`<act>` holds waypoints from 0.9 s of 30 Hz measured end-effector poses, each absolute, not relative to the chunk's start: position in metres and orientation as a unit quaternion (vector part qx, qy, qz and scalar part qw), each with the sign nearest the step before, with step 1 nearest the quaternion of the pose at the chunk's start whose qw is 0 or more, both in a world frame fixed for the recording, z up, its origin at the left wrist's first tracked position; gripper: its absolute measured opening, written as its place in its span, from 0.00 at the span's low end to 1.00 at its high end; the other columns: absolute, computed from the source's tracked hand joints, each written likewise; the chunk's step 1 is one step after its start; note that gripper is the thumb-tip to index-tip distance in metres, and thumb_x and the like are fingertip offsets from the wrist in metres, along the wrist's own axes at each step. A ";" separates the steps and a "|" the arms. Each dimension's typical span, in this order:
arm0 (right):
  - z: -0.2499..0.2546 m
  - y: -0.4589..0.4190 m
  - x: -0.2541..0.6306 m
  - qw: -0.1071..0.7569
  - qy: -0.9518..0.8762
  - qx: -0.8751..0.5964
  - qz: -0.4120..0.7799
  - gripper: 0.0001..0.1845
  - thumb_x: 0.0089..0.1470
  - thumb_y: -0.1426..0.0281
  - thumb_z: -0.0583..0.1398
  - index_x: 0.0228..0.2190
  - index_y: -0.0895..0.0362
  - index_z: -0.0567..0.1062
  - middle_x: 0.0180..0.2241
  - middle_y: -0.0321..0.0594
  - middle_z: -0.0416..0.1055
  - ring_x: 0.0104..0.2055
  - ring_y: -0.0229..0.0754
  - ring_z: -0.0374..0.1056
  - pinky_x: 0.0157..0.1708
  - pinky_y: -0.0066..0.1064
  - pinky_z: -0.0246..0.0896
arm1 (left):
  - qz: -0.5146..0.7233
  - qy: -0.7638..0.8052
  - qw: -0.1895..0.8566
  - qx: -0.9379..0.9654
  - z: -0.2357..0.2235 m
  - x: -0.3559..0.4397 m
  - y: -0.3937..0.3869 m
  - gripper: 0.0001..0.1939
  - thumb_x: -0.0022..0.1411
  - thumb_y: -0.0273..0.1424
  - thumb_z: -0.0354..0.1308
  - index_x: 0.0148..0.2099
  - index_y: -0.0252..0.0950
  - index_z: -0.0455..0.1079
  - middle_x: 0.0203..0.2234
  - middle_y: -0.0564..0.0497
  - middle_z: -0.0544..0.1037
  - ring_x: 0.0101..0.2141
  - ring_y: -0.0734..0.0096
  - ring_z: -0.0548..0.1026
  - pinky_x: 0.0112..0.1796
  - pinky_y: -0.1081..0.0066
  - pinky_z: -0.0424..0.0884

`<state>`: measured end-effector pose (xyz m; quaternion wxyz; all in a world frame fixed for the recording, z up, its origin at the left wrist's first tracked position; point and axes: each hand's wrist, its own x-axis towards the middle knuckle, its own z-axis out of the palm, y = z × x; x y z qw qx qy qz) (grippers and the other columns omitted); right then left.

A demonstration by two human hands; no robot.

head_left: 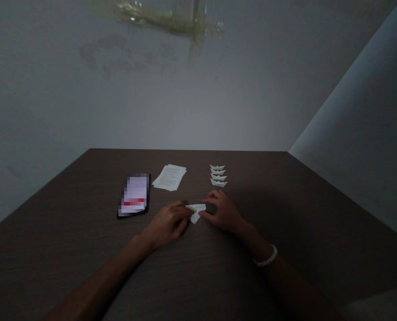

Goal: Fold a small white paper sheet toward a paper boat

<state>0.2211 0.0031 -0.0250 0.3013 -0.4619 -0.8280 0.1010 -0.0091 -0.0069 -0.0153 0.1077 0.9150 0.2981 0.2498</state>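
A small folded piece of white printed paper (195, 216) lies between my hands, its pointed end toward me and its straight edge away from me. My left hand (169, 223) has its fingers closed on the paper's left side, close to the tabletop. On the right side, my right hand (223, 211) pinches the paper's corner between thumb and fingers. Beyond my right hand, several small folded paper boats (218, 183) stand in a column. A stack of printed paper sheets (170, 177) rests farther off, beyond my left hand.
A phone (134, 195) with a lit, blurred screen lies to the left of the paper stack. The dark wooden table (198, 276) meets a stained grey wall (185, 107) at its far edge. Another wall (362, 133) borders the table on the right.
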 end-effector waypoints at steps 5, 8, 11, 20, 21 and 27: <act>-0.025 0.003 0.221 0.286 -0.835 -0.460 0.100 0.16 0.50 0.60 0.66 0.40 0.54 0.78 0.39 0.42 0.68 0.42 0.45 0.63 0.45 0.38 0.61 | 0.252 0.382 0.082 0.885 -0.018 -0.008 -0.004 0.19 0.63 0.32 0.56 0.55 0.34 0.67 0.46 0.44 0.76 0.47 0.57 0.70 0.49 0.56 0.70; -0.026 0.004 0.221 0.286 -0.837 -0.456 0.102 0.14 0.50 0.61 0.66 0.39 0.54 0.78 0.38 0.41 0.68 0.42 0.44 0.63 0.44 0.38 0.61 | 0.254 0.388 0.093 0.881 -0.017 -0.007 -0.004 0.17 0.62 0.32 0.57 0.53 0.35 0.69 0.46 0.45 0.75 0.48 0.58 0.70 0.50 0.56 0.69; -0.024 0.003 0.220 0.283 -0.837 -0.458 0.099 0.14 0.50 0.61 0.66 0.39 0.55 0.78 0.39 0.42 0.68 0.42 0.45 0.63 0.44 0.38 0.61 | 0.257 0.388 0.116 0.878 -0.015 -0.006 -0.004 0.14 0.62 0.31 0.58 0.50 0.35 0.70 0.45 0.46 0.76 0.47 0.59 0.70 0.50 0.58 0.69; -0.021 -0.001 0.219 0.279 -0.836 -0.464 0.088 0.17 0.49 0.61 0.66 0.40 0.56 0.76 0.40 0.43 0.67 0.43 0.46 0.62 0.44 0.39 0.61 | 0.280 0.383 0.148 0.868 -0.015 -0.007 -0.002 0.16 0.61 0.29 0.59 0.52 0.36 0.70 0.43 0.46 0.74 0.46 0.61 0.70 0.48 0.59 0.68; -0.020 -0.001 0.219 0.279 -0.836 -0.464 0.088 0.17 0.49 0.61 0.66 0.40 0.56 0.75 0.40 0.43 0.67 0.43 0.46 0.62 0.44 0.39 0.61 | 0.282 0.384 0.147 0.867 -0.015 -0.007 -0.002 0.16 0.60 0.29 0.59 0.52 0.36 0.71 0.44 0.45 0.74 0.46 0.61 0.70 0.48 0.59 0.68; -0.021 0.000 0.217 0.279 -0.832 -0.469 0.099 0.16 0.49 0.61 0.66 0.39 0.56 0.75 0.40 0.42 0.68 0.43 0.46 0.63 0.45 0.39 0.60 | 0.290 0.370 0.147 0.870 -0.018 -0.008 0.000 0.15 0.60 0.28 0.59 0.50 0.35 0.71 0.43 0.45 0.74 0.45 0.61 0.70 0.48 0.59 0.68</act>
